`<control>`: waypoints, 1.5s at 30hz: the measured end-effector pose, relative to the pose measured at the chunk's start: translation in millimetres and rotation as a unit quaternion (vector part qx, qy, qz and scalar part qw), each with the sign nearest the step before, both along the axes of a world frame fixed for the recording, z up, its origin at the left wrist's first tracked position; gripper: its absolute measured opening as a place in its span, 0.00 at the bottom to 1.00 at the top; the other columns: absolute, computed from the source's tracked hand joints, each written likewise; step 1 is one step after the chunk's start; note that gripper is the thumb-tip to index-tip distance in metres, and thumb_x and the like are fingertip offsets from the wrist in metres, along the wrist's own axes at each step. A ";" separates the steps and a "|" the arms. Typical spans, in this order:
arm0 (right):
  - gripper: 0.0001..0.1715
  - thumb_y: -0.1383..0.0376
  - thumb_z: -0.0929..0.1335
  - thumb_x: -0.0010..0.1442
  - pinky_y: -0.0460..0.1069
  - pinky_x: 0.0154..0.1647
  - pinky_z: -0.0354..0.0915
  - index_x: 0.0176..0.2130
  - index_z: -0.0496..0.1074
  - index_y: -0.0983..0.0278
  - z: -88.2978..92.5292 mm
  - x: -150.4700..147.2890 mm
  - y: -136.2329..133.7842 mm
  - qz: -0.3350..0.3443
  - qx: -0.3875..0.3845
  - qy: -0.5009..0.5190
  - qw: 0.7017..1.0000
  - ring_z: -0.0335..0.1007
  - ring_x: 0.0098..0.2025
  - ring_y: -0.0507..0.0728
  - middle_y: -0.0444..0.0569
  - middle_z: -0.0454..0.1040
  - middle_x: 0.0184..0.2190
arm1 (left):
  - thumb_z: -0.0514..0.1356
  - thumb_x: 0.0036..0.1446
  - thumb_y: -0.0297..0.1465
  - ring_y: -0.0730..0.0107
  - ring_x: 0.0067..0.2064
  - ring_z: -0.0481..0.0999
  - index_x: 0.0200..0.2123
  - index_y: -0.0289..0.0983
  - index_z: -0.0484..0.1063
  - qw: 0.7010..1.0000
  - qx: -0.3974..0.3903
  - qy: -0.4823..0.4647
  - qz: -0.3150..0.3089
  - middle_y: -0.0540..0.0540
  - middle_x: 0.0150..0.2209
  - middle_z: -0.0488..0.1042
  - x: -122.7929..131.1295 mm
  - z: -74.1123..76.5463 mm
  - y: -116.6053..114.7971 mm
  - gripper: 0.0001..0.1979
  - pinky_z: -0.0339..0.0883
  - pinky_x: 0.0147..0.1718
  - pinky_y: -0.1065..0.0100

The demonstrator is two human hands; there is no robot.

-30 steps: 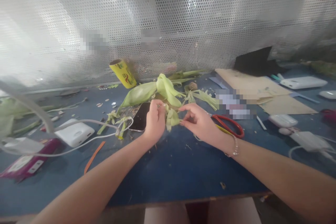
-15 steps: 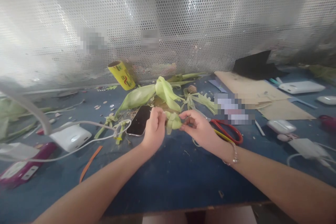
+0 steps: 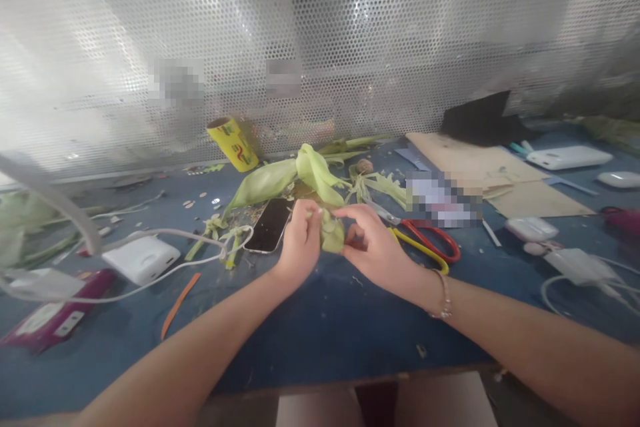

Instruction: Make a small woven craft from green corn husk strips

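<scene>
A small folded bundle of pale green corn husk [image 3: 332, 232] is held up between my hands over the middle of the blue table. My left hand [image 3: 303, 237] is closed on its left side, fingers pressed together. On the right side, the thumb and index finger of my right hand [image 3: 373, 240] pinch its edge, while the other fingers curl in. Behind my hands lies a long twisted corn husk [image 3: 315, 173]. A dark-screened phone [image 3: 269, 227] rests just left of my left hand. Scissors with red and yellow handles [image 3: 437, 240] lie beyond my right wrist.
A yellow cardboard roll [image 3: 235, 145] leans by the perforated metal panel [image 3: 330, 33]. At left are a white charger [image 3: 143, 259] with a cable, a purple power strip [image 3: 57, 310] and an orange strip [image 3: 180, 305]. Brown cardboard [image 3: 470, 167] and white chargers [image 3: 580, 263] lie at right.
The husk bundle has turned a little between my fingers. My right index finger now reaches across its upper edge, closer to my left hand. The view has shifted slightly.
</scene>
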State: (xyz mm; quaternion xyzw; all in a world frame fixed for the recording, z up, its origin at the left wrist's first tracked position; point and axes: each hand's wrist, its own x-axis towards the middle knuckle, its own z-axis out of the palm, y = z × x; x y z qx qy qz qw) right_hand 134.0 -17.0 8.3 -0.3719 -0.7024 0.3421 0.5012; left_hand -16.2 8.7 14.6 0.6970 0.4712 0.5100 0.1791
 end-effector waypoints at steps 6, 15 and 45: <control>0.24 0.74 0.67 0.50 0.45 0.25 0.63 0.46 0.62 0.60 9.7 7.6 2.0 0.028 -0.079 0.002 0.996 0.65 0.27 0.47 0.46 0.65 0.40 | 0.50 0.61 0.34 0.78 0.21 0.60 0.34 0.40 0.60 0.999 -0.001 -0.050 0.003 0.56 0.21 0.60 -4.1 -6.3 1.3 0.05 0.55 0.21 0.74; 0.19 0.70 0.70 0.49 0.47 0.28 0.65 0.42 0.64 0.61 15.4 16.9 8.5 0.050 -0.172 0.017 0.984 0.67 0.26 0.49 0.41 0.67 0.29 | 0.50 0.62 0.37 0.80 0.18 0.54 0.34 0.41 0.59 0.989 -0.036 -0.142 -0.010 0.57 0.19 0.56 -6.2 -1.3 3.9 0.07 0.52 0.17 0.75; 0.19 0.51 0.67 0.57 0.41 0.16 0.51 0.28 0.56 0.60 6.5 -13.6 -7.4 0.001 -0.148 0.303 0.942 0.46 0.17 0.45 0.35 0.52 0.19 | 0.48 0.62 0.38 0.76 0.20 0.65 0.35 0.41 0.59 0.995 0.074 -0.043 -0.042 0.55 0.21 0.60 13.4 -15.8 -27.4 0.08 0.60 0.21 0.72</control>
